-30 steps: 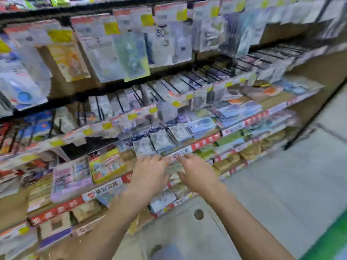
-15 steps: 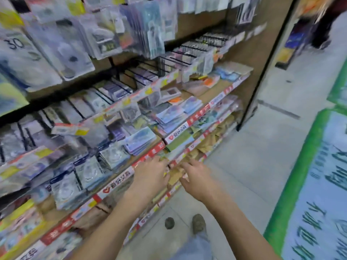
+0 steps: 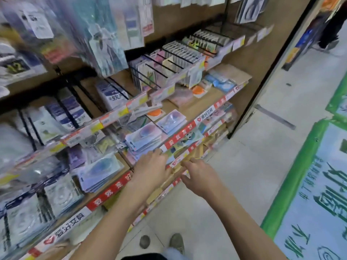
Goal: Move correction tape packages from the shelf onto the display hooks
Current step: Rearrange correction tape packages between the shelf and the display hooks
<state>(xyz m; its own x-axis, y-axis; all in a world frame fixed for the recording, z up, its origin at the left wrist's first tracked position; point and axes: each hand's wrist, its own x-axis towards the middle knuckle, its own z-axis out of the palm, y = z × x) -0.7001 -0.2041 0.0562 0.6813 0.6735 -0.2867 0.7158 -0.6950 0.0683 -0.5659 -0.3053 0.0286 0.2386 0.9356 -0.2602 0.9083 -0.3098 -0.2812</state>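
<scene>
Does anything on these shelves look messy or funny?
A bit. The stacks of correction tape packages lie flat and fanned out crookedly on the shelf instead of hanging on the black hooks above.

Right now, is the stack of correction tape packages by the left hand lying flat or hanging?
Flat: the stack lies on the shelf, not on hooks.

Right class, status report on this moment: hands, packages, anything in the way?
Left hand open at shelf edge. Right hand open, nothing held. Correction tape stack flat on shelf. Hooks above, unobstructed.
</scene>
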